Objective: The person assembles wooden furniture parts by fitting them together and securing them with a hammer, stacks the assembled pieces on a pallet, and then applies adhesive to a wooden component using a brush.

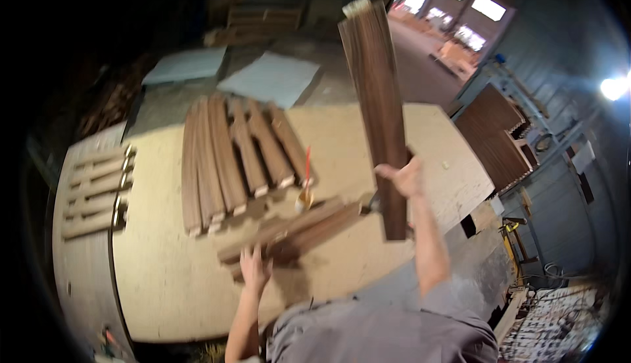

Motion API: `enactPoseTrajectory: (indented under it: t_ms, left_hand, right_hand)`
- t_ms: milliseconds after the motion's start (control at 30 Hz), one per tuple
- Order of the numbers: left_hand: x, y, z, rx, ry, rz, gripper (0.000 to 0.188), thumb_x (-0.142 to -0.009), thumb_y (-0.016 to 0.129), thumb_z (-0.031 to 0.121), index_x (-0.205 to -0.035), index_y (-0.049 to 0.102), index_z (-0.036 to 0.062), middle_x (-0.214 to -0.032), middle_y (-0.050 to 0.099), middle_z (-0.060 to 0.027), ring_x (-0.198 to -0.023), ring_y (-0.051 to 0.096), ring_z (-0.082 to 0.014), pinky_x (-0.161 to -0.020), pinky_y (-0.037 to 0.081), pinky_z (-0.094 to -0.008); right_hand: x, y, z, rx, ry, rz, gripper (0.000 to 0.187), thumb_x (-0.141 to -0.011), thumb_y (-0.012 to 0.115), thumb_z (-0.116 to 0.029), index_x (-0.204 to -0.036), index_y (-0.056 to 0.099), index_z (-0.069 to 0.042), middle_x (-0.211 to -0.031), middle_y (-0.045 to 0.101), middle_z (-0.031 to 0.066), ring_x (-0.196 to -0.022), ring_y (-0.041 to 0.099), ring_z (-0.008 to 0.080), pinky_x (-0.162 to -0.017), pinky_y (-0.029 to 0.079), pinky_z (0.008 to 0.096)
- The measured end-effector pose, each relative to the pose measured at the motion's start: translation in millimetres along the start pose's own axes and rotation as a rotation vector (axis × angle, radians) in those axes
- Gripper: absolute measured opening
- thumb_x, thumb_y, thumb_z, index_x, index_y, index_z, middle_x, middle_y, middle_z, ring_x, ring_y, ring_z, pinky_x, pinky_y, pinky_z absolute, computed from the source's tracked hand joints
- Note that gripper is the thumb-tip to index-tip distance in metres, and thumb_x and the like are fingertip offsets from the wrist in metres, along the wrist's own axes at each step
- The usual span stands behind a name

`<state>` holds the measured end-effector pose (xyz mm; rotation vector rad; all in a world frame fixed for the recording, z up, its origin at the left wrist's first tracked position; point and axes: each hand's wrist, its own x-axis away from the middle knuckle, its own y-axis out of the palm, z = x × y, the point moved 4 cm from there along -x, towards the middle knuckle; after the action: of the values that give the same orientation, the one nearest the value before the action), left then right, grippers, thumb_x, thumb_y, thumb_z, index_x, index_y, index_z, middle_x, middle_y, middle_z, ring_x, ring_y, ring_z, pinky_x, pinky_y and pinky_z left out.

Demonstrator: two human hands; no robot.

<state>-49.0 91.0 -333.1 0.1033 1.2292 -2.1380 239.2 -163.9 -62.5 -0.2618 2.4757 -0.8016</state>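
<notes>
In my right hand (405, 178) is a long dark-brown wooden board (378, 93), raised off the table and standing nearly upright. My thumb lies across its face and the other fingers go behind its edge. A pair of brown wooden pieces (309, 228) lies slantwise on the pale worktable (177, 284) in front of me. My left hand (255, 268) grips the near left part of these pieces, fingers over the edge. Just beyond them stands a small cup (303, 200) with a thin red stick (307, 162) in it.
Several shaped wooden pieces (220, 159) lie side by side at the table's far left. More slats (98, 192) rest on a side table at the left. Pale sheets (269, 77) lie beyond. Stacked brown panels (493, 139) stand at the right.
</notes>
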Motion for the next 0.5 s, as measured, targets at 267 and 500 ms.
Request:
enactPoseTrajectory:
  t_ms: [267, 500]
  left_hand:
    - [-127.6, -176.4, 148.8, -0.032, 0.512, 0.324, 0.087, -0.065, 0.079, 0.019, -0.139, 0.034, 0.0101, -0.134, 0.044, -0.0166, -0.125, 0.041, -0.035, -0.105, 0.035, -0.0446]
    - [-161.1, -131.8, 154.2, 0.123, 0.125, 0.038, 0.056, -0.063, 0.084, 0.024, -0.111, 0.066, 0.0025, -0.08, 0.071, -0.0107, -0.074, 0.068, -0.0182, -0.073, 0.056, -0.0327]
  right_hand:
    - [30.9, -24.0, -115.5, 0.848, -0.817, -0.069, 0.05, -0.062, 0.084, -0.03, -0.102, 0.058, -0.013, -0.088, 0.065, 0.0088, -0.074, 0.063, 0.0307, -0.061, 0.05, 0.0395]
    - [32.4, -28.6, -169.8, 0.806, -1.351, 0.17, 0.037, -0.071, 0.078, -0.01, -0.104, 0.06, -0.007, -0.093, 0.066, 0.0053, -0.075, 0.065, 0.0224, -0.064, 0.053, 0.0308]
